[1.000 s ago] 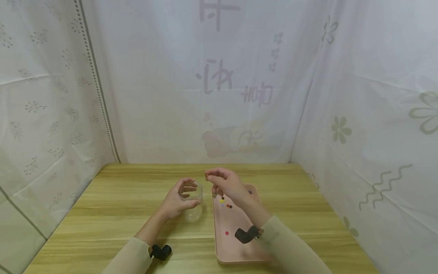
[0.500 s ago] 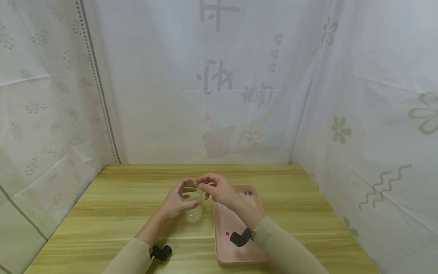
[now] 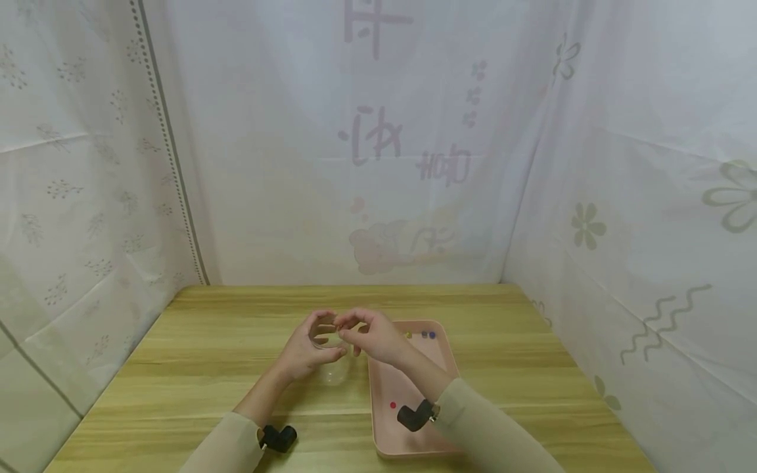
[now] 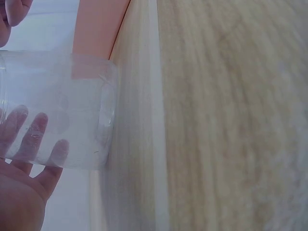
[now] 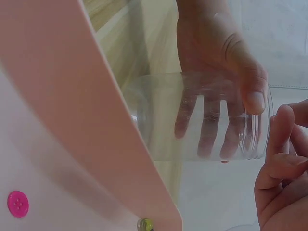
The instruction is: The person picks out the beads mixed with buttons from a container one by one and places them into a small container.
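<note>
we see the left hand [image 3: 304,351] wrapped round a clear jar [image 3: 331,355] that stands upright on the wooden surface [image 3: 207,355], just left of the pink tray [image 3: 408,433]. in the right wrist view the left hand's fingers [image 5: 211,125] show through the jar's wall and its thumb [image 5: 252,96] lies on the near side by the rim, so the jar sits inside its curled grip. in the left wrist view the fingertips [image 4: 29,132] press the clear wall from behind.

the right hand [image 3: 369,335] hovers over the jar's mouth, fingers bunched, their tips just above the rim. we cannot tell whether anything is pinched between them; the tips are too small in the head view and cut off in the right wrist view.

in the tray we make out a pink button [image 5: 18,203] on its floor, a greenish one [image 5: 146,224] near its edge, and a few more small buttons [image 3: 427,335] at its far end. the tray and jar stand close, side by side.
</note>
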### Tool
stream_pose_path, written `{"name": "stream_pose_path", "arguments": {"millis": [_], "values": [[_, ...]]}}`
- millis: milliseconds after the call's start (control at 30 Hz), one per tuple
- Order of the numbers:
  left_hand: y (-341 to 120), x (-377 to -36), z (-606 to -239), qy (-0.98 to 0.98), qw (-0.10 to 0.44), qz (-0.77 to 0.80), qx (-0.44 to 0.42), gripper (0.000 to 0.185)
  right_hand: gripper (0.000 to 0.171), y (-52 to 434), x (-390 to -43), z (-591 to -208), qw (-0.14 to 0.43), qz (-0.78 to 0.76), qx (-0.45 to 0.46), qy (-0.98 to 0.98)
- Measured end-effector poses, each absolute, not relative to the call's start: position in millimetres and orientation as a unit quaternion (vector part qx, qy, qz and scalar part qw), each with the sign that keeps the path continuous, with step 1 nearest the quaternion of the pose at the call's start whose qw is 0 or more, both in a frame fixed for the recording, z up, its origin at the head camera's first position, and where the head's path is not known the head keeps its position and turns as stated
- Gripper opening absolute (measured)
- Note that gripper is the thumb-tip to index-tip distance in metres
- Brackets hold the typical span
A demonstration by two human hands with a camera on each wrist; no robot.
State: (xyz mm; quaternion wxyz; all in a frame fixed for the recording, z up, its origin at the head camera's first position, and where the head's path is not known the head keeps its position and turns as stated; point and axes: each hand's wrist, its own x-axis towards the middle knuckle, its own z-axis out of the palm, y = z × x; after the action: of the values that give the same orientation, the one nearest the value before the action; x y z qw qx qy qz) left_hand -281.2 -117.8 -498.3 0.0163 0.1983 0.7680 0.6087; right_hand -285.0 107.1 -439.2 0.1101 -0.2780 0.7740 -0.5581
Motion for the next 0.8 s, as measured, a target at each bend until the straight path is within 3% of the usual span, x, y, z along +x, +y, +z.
{"name": "stream_pose_path", "arguments": {"millis": [300, 800], "values": [[-117.9, -280.6, -500.9, 0.768, 0.011, 0.609, 0.199, 0.076, 0.022, 106.1, -284.3, -444.3, 0.117, -0.553, -0.275, 0.778], [-116.9, -279.8, -497.9, 0.767, 0.018, 0.609, 0.203, 0.079, 0.028, 110.0, -280.3, -441.2, 0.115, -0.547, -0.27, 0.784]]}}
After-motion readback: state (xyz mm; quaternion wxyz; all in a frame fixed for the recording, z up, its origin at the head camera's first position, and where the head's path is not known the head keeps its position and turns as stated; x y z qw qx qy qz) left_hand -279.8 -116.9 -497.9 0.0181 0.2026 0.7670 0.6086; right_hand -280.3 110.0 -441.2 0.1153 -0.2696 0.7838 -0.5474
